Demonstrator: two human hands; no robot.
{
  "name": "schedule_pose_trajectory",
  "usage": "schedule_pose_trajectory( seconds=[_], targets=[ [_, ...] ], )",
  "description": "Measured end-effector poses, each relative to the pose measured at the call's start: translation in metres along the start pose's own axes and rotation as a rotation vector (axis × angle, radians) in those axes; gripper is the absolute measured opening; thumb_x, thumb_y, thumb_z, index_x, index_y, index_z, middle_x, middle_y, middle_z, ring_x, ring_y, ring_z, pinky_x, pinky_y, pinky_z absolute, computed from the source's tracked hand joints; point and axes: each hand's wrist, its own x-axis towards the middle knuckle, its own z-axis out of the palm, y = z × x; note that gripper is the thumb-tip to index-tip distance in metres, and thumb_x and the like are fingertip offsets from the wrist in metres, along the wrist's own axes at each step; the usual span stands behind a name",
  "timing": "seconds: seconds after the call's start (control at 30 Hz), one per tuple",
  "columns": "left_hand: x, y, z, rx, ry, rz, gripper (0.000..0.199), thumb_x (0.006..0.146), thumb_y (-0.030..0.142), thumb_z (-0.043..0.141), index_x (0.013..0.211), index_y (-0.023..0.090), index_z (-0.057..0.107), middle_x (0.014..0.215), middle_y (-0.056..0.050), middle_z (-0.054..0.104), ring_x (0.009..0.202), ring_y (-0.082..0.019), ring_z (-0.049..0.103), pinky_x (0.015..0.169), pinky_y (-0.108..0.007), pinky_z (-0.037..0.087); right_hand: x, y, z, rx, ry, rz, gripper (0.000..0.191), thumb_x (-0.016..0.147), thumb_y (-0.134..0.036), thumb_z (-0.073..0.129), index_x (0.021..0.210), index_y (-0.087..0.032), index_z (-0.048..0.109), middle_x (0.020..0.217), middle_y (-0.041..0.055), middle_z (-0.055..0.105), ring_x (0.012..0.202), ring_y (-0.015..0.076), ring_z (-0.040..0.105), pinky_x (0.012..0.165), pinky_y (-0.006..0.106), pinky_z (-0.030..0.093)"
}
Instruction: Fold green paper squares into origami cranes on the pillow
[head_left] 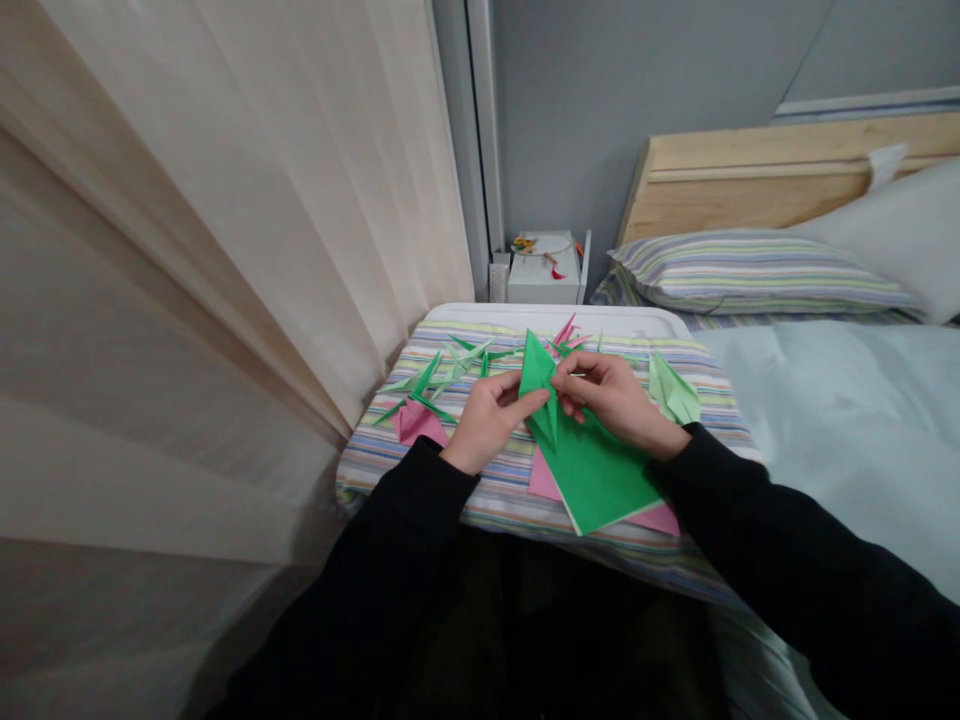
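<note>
One fold point(534, 362), bright green, sharply creased, pointed at its top, stands at the far-left corner of the green paper point(604, 480). Two hands clamp it: left hand point(491, 415) and right hand point(611, 395), fingertips pinching. Around the green paper: one pink piece point(416, 422) left, one pale piece point(673, 388) right; figures point(461, 368) beyond, too overlapped to count.

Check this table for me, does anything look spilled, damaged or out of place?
Only slightly: the flat green paper lies askew over pink paper, whose corners poke out at its sides, so it looks untidy. I can't see any spill on the striped cloth, and the folded green piece shows no obvious tear.
</note>
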Motion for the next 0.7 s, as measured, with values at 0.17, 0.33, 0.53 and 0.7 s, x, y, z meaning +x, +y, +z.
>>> schedule_pose_trajectory(
  seconds=[0.17, 0.33, 0.53, 0.7],
  targets=[
    [0.0012, -0.003, 0.0016, -0.069, 0.05, -0.019, 0.067, 0.072, 0.027, 0.087, 0.129, 0.022, 0.052, 0.089, -0.004, 0.078, 0.077, -0.02, 0.076, 0.072, -0.03, 0.057, 0.0006, 0.0008, 0.0006, 0.033, 0.051, -0.063, 0.034, 0.082, -0.048, 0.08, 0.08, -0.021, 0.059, 0.061, -0.0023, 0.064, 0.05, 0.0126, 0.061, 0.047, 0.025, 0.048],
    [-0.0011, -0.0014, 0.0038, 0.0, 0.059, 0.049, 0.056, 0.08, 0.027, 0.079, 0.125, 0.024, 0.047, 0.074, 0.003, 0.07, 0.068, -0.017, 0.073, 0.066, -0.027, 0.055, -0.0013, -0.0004, 0.0025, 0.038, 0.059, -0.114, 0.048, 0.079, -0.036, 0.084, 0.111, -0.028, 0.05, 0.087, -0.0033, 0.067, 0.059, 0.0147, 0.067, 0.046, 0.025, 0.05],
    [-0.0004, -0.0005, 0.0029, 0.057, 0.119, 0.187, 0.033, 0.086, 0.031, 0.075, 0.111, 0.023, 0.055, 0.078, 0.002, 0.067, 0.066, -0.013, 0.066, 0.066, -0.025, 0.053, 0.0012, 0.006, -0.0016, -0.017, 0.093, -0.156, 0.024, 0.077, -0.033, 0.085, 0.084, -0.022, 0.065, 0.073, -0.0019, 0.066, 0.06, 0.0157, 0.067, 0.058, 0.031, 0.055],
    [0.0004, -0.0027, 0.002, 0.165, 0.178, 0.269, 0.032, 0.076, 0.031, 0.085, 0.102, 0.019, 0.07, 0.107, -0.007, 0.073, 0.101, -0.021, 0.071, 0.085, -0.031, 0.059, 0.004, 0.0088, -0.0028, 0.041, 0.189, -0.18, 0.028, 0.072, -0.037, 0.089, 0.082, -0.022, 0.069, 0.071, 0.0002, 0.072, 0.064, 0.0194, 0.072, 0.065, 0.036, 0.061]
  ],
)
